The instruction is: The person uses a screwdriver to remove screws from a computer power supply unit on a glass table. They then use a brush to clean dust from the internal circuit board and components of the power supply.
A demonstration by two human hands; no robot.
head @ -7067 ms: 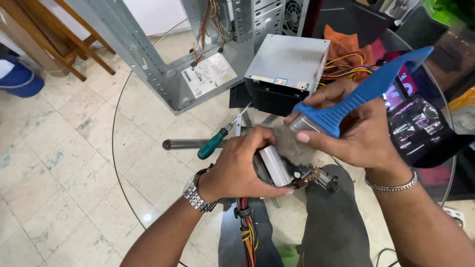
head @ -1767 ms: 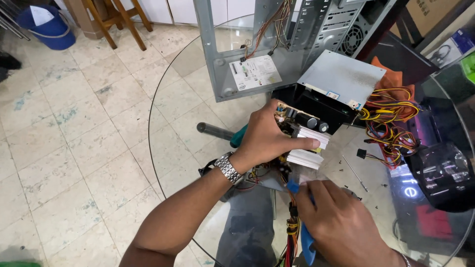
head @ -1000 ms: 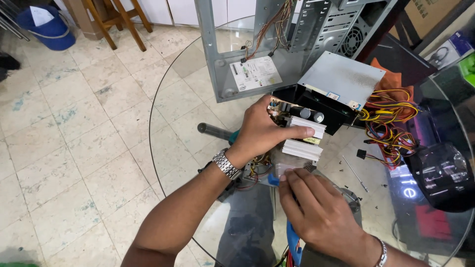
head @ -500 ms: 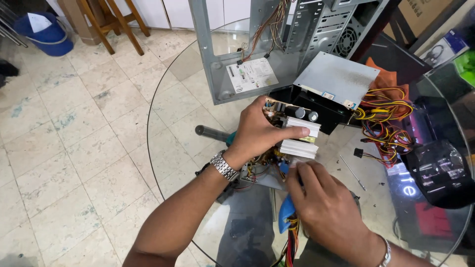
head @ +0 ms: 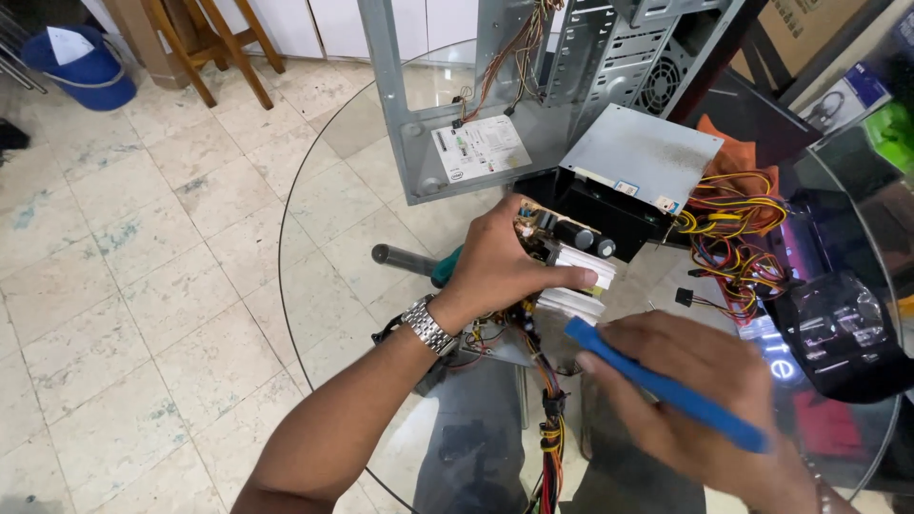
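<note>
Left hand (head: 500,266): our fingers clamp the power-supply circuit board (head: 562,262) at the glass tabletop (head: 324,200) centre.
Right hand (head: 700,400): at 5 o'clock, our fingers wrap a blue brush handle (head: 662,385).
Screwdriver (head: 414,262): lies at 9 o'clock.

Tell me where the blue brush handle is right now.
In the head view, lower right: the blue brush handle lies gripped in the right hand, its tip beside the circuit board held by the left hand.
</note>
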